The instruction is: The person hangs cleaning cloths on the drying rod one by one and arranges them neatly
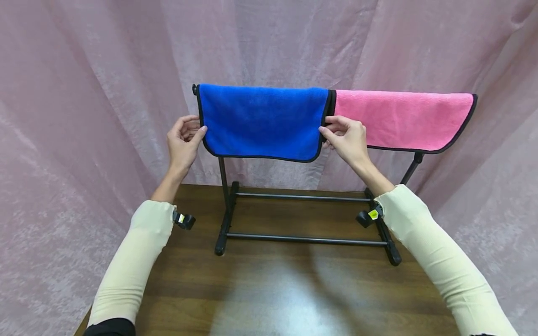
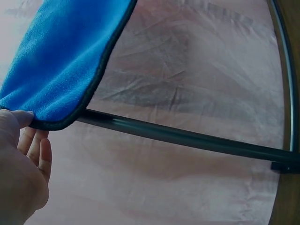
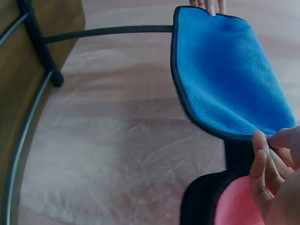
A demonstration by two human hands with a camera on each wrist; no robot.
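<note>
Hands first: my left hand (image 1: 183, 140) pinches the left side hem of the blue towel (image 1: 261, 121), thumb on the front face and fingers curled behind, as the left wrist view confirms with the thumb (image 2: 18, 118) pressed on the black binding. My right hand (image 1: 347, 137) grips the opposite side hem the same way, right where the blue cloth meets the pink towel (image 1: 405, 120); its knuckles lie in front of the pink one's edge.

The blue towel hangs folded over the top bar of the black rack (image 1: 229, 205), so it spans the whole gap between my two grips, its long axis running along the bar from one hand to the other. Each hand is at its own end, neither nearer than the other; the bar sits just above both grips and the lower hem just below them. The pink towel hangs outboard of my right grip, its hem touching or slightly overlapping the blue one.

The rack stands on the wooden table (image 1: 269, 289), beneath my forearms. I can read no brand, label or writing on either towel; the small yellow tags at my wrists are too small to make out.
</note>
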